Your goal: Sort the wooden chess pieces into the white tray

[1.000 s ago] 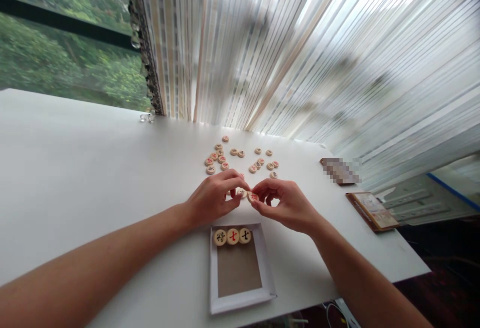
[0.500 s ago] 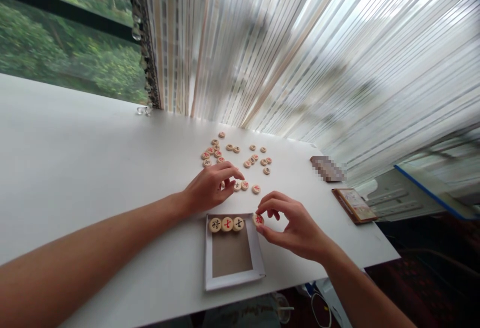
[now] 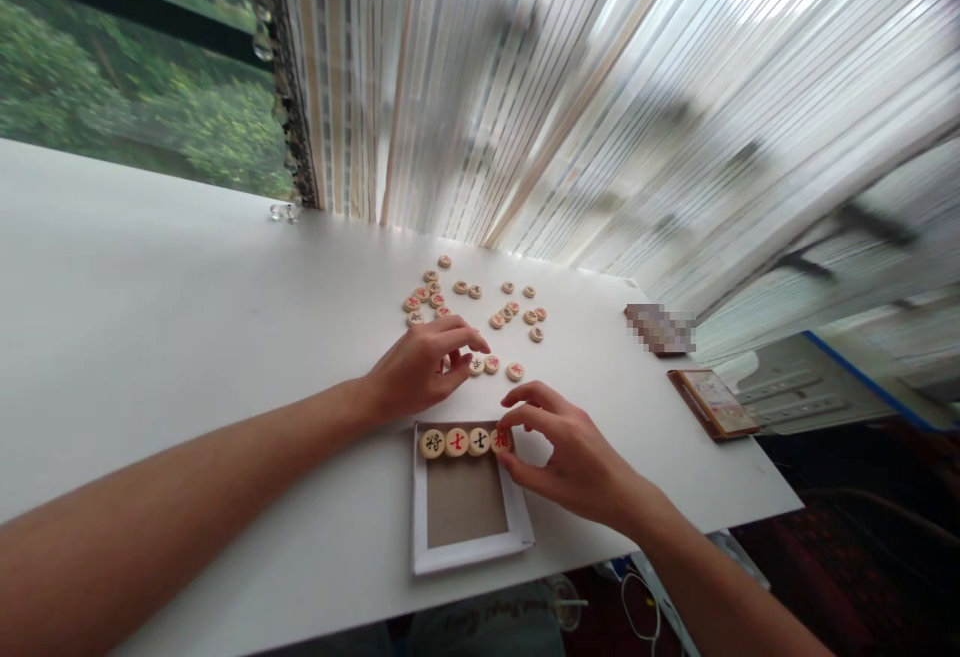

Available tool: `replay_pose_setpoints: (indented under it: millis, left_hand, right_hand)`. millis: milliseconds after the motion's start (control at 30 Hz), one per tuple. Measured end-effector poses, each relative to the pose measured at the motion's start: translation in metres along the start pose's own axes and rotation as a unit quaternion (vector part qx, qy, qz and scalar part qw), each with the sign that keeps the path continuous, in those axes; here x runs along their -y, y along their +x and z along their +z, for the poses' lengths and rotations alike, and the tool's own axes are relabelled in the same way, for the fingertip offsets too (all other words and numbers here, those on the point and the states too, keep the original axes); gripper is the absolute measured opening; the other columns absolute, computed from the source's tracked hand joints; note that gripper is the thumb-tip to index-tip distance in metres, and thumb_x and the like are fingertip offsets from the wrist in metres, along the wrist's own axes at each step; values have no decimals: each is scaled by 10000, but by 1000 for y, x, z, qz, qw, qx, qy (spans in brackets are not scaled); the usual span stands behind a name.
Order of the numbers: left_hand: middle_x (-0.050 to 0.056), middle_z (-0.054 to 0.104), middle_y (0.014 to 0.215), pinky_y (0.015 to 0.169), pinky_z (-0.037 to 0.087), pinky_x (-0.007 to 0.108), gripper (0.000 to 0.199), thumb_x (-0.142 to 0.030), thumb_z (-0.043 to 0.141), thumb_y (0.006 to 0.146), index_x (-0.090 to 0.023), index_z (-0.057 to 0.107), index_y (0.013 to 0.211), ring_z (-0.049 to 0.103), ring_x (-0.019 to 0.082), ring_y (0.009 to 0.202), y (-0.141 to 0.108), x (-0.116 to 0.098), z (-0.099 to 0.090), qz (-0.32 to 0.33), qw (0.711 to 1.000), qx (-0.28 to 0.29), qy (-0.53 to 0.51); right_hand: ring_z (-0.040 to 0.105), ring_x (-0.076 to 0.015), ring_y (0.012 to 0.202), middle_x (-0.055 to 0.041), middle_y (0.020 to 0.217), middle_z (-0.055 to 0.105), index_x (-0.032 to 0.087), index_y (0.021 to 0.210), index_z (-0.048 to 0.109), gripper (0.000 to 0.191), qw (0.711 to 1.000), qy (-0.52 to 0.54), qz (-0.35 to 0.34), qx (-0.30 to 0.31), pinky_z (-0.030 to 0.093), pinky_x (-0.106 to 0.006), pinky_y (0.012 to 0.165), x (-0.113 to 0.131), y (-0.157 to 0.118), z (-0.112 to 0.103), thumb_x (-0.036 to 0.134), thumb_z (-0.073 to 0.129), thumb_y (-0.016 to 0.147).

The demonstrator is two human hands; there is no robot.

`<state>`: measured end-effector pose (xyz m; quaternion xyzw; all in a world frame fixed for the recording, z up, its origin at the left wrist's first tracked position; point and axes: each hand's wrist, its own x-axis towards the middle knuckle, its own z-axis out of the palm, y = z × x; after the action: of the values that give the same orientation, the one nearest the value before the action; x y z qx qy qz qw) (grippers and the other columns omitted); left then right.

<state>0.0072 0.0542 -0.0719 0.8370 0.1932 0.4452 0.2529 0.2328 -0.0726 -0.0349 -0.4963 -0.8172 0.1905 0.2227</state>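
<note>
In the lower centre of the frame, a shallow box [image 3: 516,541] holds three discs [image 3: 457,443] along its upper edge. At their right end, a red-marked disc [image 3: 500,442] lies between the clamped thumb and index finger of the right hand [image 3: 570,452]. Farther up, the left hand [image 3: 416,367] keeps its fingers apart, just left of loose discs [image 3: 491,364] on the surface [image 3: 300,337].

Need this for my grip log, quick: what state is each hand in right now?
Left hand: open, thumb and index fingertip apart, near loose pieces.
Right hand: closed, pinching the red-marked piece at the white box's far right corner.
</note>
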Motion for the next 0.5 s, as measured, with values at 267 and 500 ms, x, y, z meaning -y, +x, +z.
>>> replay_pose_setpoints:
  millis: [267, 500]
  left_hand:
    - [62, 724, 966, 635, 522, 213, 261, 22, 608, 877, -141, 767, 1005, 628, 102, 702, 0, 0, 0, 13, 1000, 2, 1]
    - [64, 727, 974, 628, 518, 213, 256, 6, 602, 888, -150, 770, 1001, 616, 100, 695, 1, -1, -1, 21, 1000, 2, 8]
  right_hand:
    - [731, -228, 968, -121, 1212, 682, 216, 1012, 734, 163, 1000, -18, 1, 2, 609, -340, 831, 0, -1, 4, 147, 777, 871]
    - [657, -137, 758, -72, 1076, 713, 202, 931, 744, 105, 1000, 12, 4, -14, 575, -268, 716, 3, 0, 5, 115, 754, 873]
